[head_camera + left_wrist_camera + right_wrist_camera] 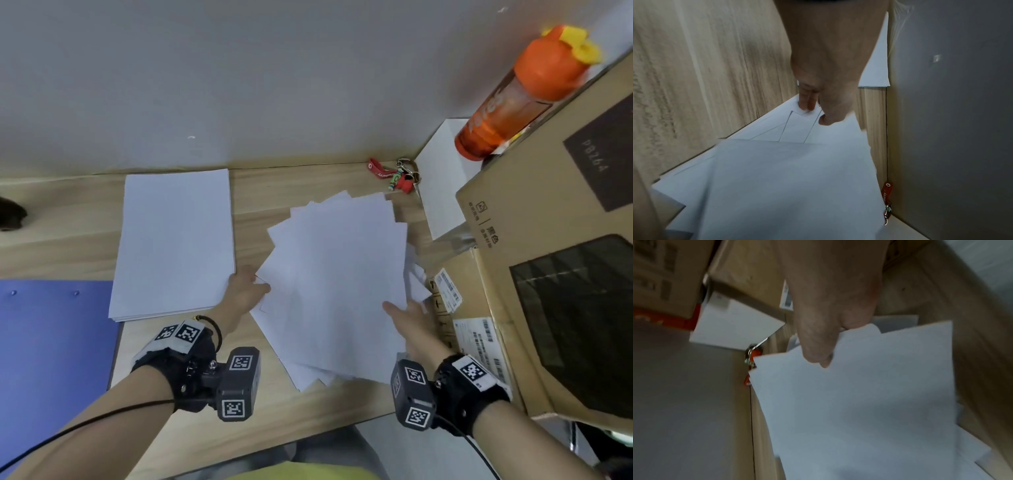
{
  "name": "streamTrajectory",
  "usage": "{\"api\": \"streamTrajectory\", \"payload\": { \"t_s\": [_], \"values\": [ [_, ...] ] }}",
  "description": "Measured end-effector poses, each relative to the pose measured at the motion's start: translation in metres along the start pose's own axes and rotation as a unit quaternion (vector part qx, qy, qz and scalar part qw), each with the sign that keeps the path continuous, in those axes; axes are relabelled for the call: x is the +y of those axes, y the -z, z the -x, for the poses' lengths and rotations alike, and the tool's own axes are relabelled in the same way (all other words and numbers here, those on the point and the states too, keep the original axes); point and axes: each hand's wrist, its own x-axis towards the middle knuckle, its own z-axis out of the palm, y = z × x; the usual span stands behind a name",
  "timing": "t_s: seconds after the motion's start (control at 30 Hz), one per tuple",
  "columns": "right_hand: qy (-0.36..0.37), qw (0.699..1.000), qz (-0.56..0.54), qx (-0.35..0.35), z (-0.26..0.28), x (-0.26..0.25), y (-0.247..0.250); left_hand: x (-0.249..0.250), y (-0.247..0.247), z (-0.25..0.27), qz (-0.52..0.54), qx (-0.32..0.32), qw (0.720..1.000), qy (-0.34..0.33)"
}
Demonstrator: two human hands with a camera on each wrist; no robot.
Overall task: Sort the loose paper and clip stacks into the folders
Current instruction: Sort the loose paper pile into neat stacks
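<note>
A loose, fanned pile of white paper (335, 284) lies on the wooden desk (260, 411). My left hand (260, 287) holds the pile's left edge. In the left wrist view its curled fingers (806, 100) and thumb pinch the sheets (789, 178). My right hand (400, 308) grips the pile's right edge, with the thumb on top and the fingers hidden beneath. The right wrist view shows that thumb (818, 353) pressing on the paper (859, 402). A neat stack of white paper (174, 243) lies to the left. A blue folder (51, 342) lies at the far left.
Large cardboard boxes (548, 240) crowd the right side, close to my right hand. An orange bottle (524, 92) stands on top of them. A white box (442, 178) and a red keychain (394, 174) sit at the back by the grey wall.
</note>
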Motion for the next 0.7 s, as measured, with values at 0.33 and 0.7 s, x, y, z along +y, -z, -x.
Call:
{"api": "streamTrajectory", "payload": {
  "t_s": [0.33,0.7],
  "values": [
    [-0.032,0.978,0.009,-0.204,0.026,0.039,0.026,0.027,-0.007,-0.010,-0.132,-0.026,0.986,-0.100],
    [-0.040,0.993,-0.108,0.009,-0.003,0.025,0.014,0.016,-0.013,0.001,-0.142,-0.031,0.985,-0.095]
  ]
}}
